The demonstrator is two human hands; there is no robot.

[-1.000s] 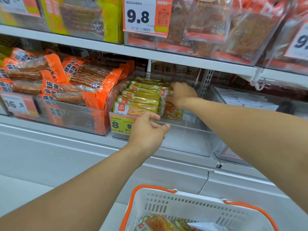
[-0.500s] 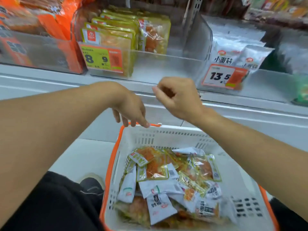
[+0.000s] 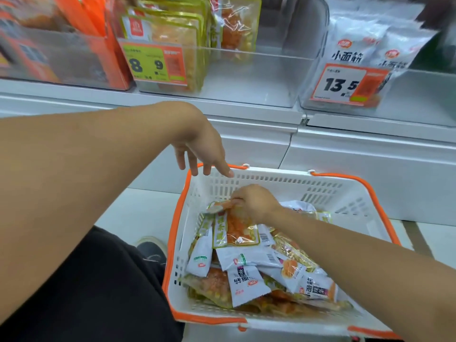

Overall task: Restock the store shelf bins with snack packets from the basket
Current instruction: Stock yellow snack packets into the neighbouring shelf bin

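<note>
Head view: looking down at my two bare arms over a basket, with shelf bins above.
Held packet: a flat, glossy yellow-edged snack packet (image 3: 234,228) with orange filling showing through clear film; it lies on top of the pile in the basket, its upper corner lifted.
Right hand: my right hand (image 3: 255,202) is inside the basket, fingers curled and pinching that packet's top corner.
Left hand: my left hand (image 3: 203,149) hangs over the basket's far left corner, fingers loosely spread and pointing down, holding nothing.
Basket: a white plastic basket (image 3: 283,186) with slotted walls and an orange rim, sitting on the floor below the shelf.
Other packets: a crinkly heap of small white pillow packs (image 3: 243,283) and more clear yellow-edged packets fills the basket bottom.
Middle bin: a clear plastic bin (image 3: 246,77) holds upright yellow-edged packets (image 3: 172,33) on its left side, behind a green and orange price tag (image 3: 156,64) reading 8 9; its right side is bare.
Right bin: soft white bags (image 3: 357,43) behind an orange tag (image 3: 345,82) reading 13.5.
Left bin: blurred orange packets (image 3: 81,18).
Shelf: smooth white metal ledge (image 3: 222,112).
Lower left: my dark trouser leg (image 3: 98,287) and a dark shoe (image 3: 151,250).
</note>
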